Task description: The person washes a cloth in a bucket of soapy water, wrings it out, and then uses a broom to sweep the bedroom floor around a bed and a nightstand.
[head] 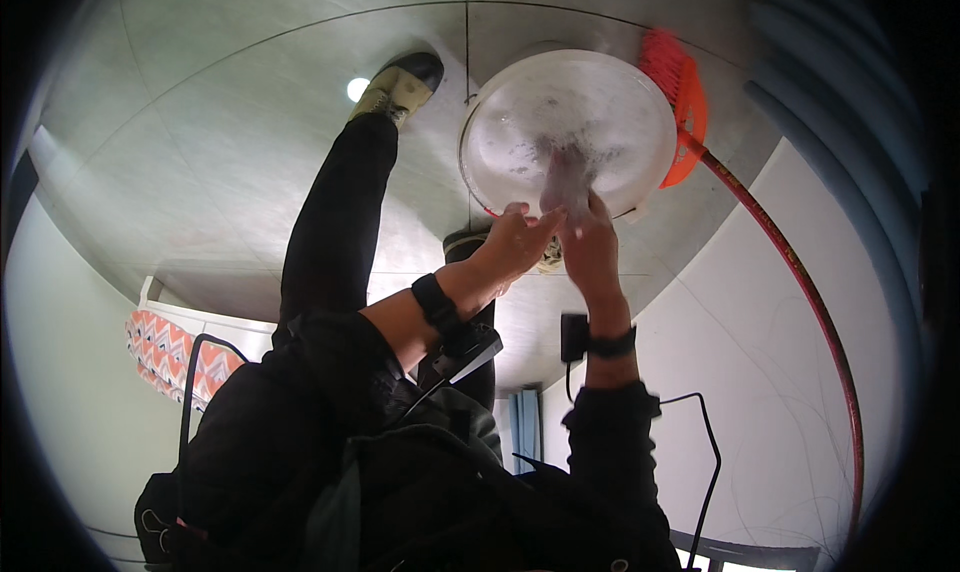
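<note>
A round white bucket [517, 84] of cloudy, sudsy water stands on the floor in front of me. At its near rim, my right hand [592, 234] holds a wet, pale cloth-like item [568, 185], whose far end reaches over the water. My left hand [525, 234] is beside it, with fingertips at the item's left side; whether they grip it cannot be told. Both wrists wear black straps with small devices.
An orange broom [691, 121] with red bristles leans at the bucket's right, its long red handle curving down along the white wall. My shoe [401, 88] is on the tiled floor at the left. A zigzag-patterned fabric [172, 354] lies at the lower left; blue curtains [840, 121] hang at the right.
</note>
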Available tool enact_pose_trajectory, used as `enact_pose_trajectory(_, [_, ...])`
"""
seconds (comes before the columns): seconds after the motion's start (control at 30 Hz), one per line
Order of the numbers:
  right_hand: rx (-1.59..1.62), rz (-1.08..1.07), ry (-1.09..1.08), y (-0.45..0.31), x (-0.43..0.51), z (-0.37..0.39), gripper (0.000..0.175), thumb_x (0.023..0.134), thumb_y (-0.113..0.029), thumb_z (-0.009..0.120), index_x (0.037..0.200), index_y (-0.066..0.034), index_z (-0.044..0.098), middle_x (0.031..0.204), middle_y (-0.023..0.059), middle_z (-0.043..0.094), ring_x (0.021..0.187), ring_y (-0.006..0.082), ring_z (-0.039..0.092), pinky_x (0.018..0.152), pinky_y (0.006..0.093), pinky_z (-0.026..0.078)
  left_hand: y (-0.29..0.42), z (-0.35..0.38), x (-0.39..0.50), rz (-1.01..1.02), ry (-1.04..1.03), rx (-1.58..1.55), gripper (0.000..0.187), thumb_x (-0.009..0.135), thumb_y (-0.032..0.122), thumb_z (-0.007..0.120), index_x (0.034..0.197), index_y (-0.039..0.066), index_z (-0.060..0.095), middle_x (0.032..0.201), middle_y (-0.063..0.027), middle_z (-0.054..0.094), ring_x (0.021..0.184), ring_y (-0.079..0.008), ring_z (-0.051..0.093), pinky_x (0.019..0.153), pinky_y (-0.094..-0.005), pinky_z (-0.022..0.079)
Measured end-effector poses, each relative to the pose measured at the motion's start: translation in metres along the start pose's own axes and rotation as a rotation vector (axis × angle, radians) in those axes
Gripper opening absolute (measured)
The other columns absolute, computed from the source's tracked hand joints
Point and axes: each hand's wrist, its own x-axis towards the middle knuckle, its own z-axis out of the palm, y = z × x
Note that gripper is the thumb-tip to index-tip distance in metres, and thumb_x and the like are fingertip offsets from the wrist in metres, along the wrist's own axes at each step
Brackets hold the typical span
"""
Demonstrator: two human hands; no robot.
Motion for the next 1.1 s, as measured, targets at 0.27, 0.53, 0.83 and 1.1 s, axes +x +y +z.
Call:
enact_pose_trajectory(0.27, [0.266,0.139,-0.105,-0.076,-0.086,-0.067,0.035,0.084,-0.01,0.07,0.112,0.0037,0.055,0.094,0.0193,0.062,0.087,0.0353,0.064,0.074,0.0374,0.051,0.018,0.005,-0.023,-0.201,-0.334,-0.429,0.043,0.093,0.027,0.062,0.121,-0.005,0.052,0.111,-0.0122,0.063,0.099,-0.0198,0.062,0.087,-0.0335,0.053])
enact_pose_trajectory(0.53, [0.527,0.119,-0.329,-0.097,-0.128,-0.12,0.053,0.075,0.002,0.075,0.123,0.0029,0.052,0.113,0.0157,0.063,0.104,0.0224,0.064,0.085,0.0327,0.052,0.023,0.005,-0.019,-0.229,-0.206,-0.589,0.031,0.086,0.017,0.068,0.109,-0.002,0.057,0.094,-0.0122,0.065,0.08,-0.0251,0.065,0.076,-0.0361,0.056])
enact_pose_trajectory(0.83, [1.071,0.179,0.216,-0.008,-0.093,-0.1,0.066,0.093,-0.035,0.061,0.142,0.0018,0.035,0.139,0.0172,0.045,0.128,0.0267,0.046,0.108,0.0418,0.037,-0.005,0.002,-0.004,0.119,-0.309,-0.482,0.018,0.088,0.006,0.056,0.103,-0.004,0.058,0.097,-0.0142,0.065,0.097,-0.0253,0.064,0.088,-0.0378,0.052])
enact_pose_trajectory(1.1, [0.817,0.226,0.174,0.001,-0.024,-0.007,0.06,0.093,-0.03,0.057,0.143,-0.003,0.039,0.144,0.0125,0.043,0.131,0.0294,0.043,0.111,0.0385,0.034,0.011,0.004,-0.038,0.315,-0.667,-0.247,0.04,0.092,0.016,0.057,0.128,-0.001,0.05,0.122,-0.0101,0.058,0.113,-0.0186,0.056,0.101,-0.0334,0.043])
